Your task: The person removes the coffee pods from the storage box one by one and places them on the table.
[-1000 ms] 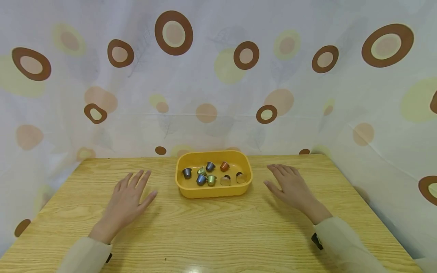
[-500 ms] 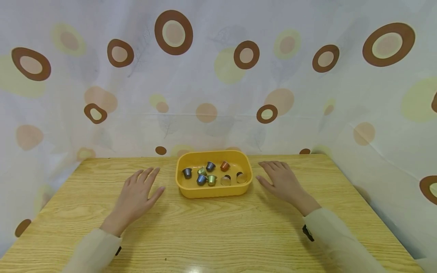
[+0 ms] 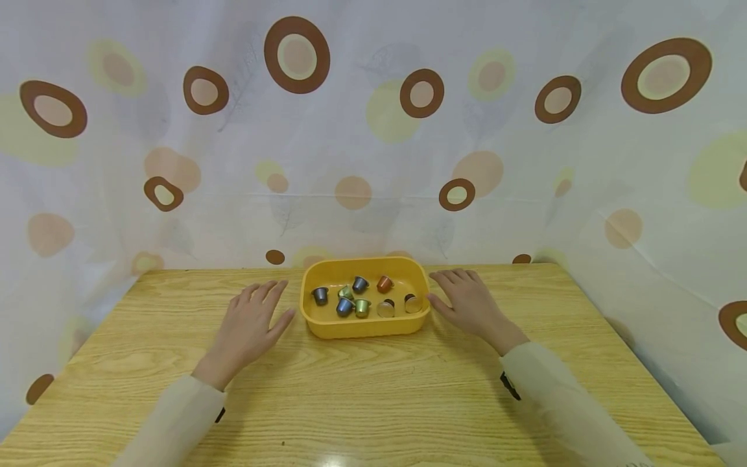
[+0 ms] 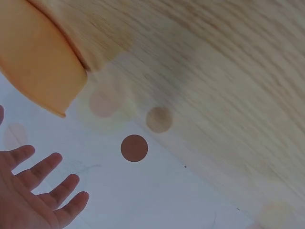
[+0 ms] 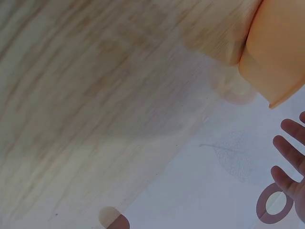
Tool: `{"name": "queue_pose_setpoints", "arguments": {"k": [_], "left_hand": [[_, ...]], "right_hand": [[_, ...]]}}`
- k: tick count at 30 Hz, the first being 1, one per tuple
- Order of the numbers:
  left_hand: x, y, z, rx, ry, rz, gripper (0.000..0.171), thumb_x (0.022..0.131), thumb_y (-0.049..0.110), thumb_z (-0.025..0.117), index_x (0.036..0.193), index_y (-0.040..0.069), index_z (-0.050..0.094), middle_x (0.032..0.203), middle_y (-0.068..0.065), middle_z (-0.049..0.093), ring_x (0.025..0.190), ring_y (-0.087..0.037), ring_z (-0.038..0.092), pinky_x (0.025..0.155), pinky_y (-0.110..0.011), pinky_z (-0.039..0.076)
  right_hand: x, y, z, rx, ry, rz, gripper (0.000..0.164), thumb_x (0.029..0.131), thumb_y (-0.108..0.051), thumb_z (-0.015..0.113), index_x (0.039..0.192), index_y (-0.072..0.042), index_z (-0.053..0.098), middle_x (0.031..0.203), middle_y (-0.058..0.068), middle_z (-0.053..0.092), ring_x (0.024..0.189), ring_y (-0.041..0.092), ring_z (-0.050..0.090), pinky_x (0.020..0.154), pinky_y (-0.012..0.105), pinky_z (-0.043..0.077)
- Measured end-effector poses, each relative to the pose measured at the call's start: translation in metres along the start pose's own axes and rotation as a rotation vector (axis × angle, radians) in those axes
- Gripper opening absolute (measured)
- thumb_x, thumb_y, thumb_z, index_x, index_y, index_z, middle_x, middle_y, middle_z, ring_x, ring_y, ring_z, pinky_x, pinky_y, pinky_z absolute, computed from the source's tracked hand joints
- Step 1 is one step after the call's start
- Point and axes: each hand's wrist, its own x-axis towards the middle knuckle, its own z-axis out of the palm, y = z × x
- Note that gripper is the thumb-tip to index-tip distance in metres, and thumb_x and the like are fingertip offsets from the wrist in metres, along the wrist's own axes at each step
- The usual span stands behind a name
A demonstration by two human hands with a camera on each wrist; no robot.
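Note:
A yellow rectangular bin [image 3: 362,329] with rounded corners stands near the back edge of the table. Inside it lie several coffee capsules: a dark grey one [image 3: 320,296], a blue one [image 3: 344,307], a green one [image 3: 362,308], an orange-brown one [image 3: 384,284] and others. My left hand [image 3: 248,324] is just left of the bin, fingers spread and holding nothing. On the other side my right hand [image 3: 469,305] has its thumb tip right at the bin's right rim, fingers extended. In the left wrist view the bin's side [image 4: 43,57] shows beyond the spread fingers [image 4: 45,167].
The wooden table [image 3: 350,402] extends in front of the bin and to both sides. A pale curtain [image 3: 327,143] with brown and yellow circles hangs behind the table and along its sides.
Both hands have moved inward toward the bin, the left one rightward and the right one leftward. The bin and its capsules stay where they were.

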Motion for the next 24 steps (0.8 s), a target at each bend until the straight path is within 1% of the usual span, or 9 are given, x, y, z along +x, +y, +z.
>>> {"name": "queue_pose_setpoints", "arguments": {"k": [5,10,15,21,24], "left_hand": [[0.006,0.003,0.003,-0.002,-0.012,-0.010,0.059,0.092,0.045,0.044,0.141,0.013,0.035,0.133,-0.014,0.047,0.122,-0.039,0.040,0.095,-0.057,0.036],[0.012,0.005,0.006,-0.018,-0.034,-0.020,0.058,0.093,0.046,0.043,0.140,0.013,0.036,0.132,-0.014,0.048,0.121,-0.038,0.041,0.095,-0.057,0.036],[0.017,0.007,0.009,-0.024,-0.054,-0.020,0.058,0.093,0.046,0.042,0.140,0.012,0.037,0.131,-0.014,0.050,0.119,-0.038,0.043,0.095,-0.057,0.036],[0.023,0.009,0.014,-0.037,-0.048,-0.013,0.055,0.093,0.045,0.041,0.137,0.012,0.041,0.128,-0.013,0.053,0.116,-0.036,0.046,0.094,-0.055,0.038],[0.026,0.010,0.016,-0.028,-0.059,-0.007,0.053,0.094,0.044,0.041,0.136,0.012,0.042,0.127,-0.013,0.054,0.115,-0.036,0.047,0.092,-0.054,0.039]], "right_hand": [[0.005,-0.003,0.002,0.003,-0.031,0.002,0.041,0.088,-0.033,0.057,0.119,-0.006,0.057,0.114,0.010,0.062,0.105,0.030,0.054,0.090,0.049,0.041],[0.009,-0.002,0.005,0.003,-0.074,0.025,0.042,0.090,-0.036,0.053,0.120,-0.007,0.057,0.116,0.009,0.061,0.106,0.029,0.054,0.092,0.048,0.040],[0.014,-0.002,0.008,0.003,-0.111,0.047,0.042,0.090,-0.036,0.052,0.121,-0.007,0.056,0.117,0.010,0.061,0.107,0.030,0.053,0.094,0.049,0.039],[0.017,-0.001,0.010,-0.007,-0.133,0.048,0.041,0.090,-0.035,0.051,0.121,-0.008,0.057,0.117,0.009,0.061,0.107,0.029,0.054,0.093,0.048,0.040],[0.018,-0.001,0.013,-0.013,-0.134,0.042,0.040,0.091,-0.034,0.051,0.121,-0.009,0.057,0.117,0.008,0.061,0.106,0.029,0.054,0.092,0.048,0.041]]}}
